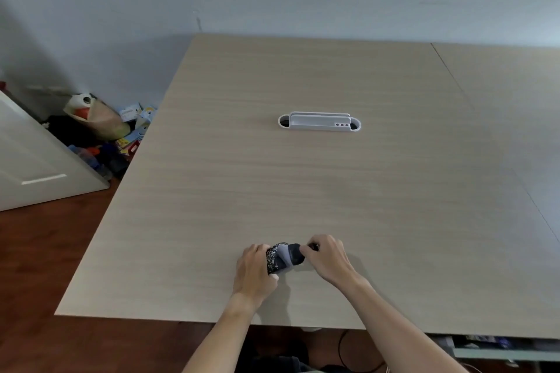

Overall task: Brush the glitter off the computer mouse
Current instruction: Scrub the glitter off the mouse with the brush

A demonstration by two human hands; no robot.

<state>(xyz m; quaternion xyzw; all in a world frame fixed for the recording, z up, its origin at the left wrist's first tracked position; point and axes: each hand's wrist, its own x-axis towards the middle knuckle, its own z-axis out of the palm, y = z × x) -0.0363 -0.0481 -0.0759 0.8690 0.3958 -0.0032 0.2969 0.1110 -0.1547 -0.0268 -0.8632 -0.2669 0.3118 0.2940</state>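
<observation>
A dark computer mouse point(283, 257) speckled with glitter on its left part sits near the front edge of the light wooden table point(303, 185). My left hand point(254, 269) grips the mouse from the left side. My right hand point(325, 256) is closed on a small dark object, apparently a brush point(313, 247), whose tip touches the mouse's right end. Most of the brush is hidden inside my fingers.
A white cable-port cover point(319, 123) is set into the table's middle. A seam point(454, 82) joins a second tabletop at the right. Bags and boxes point(103, 130) are piled on the floor at the left beside a white door point(33, 160).
</observation>
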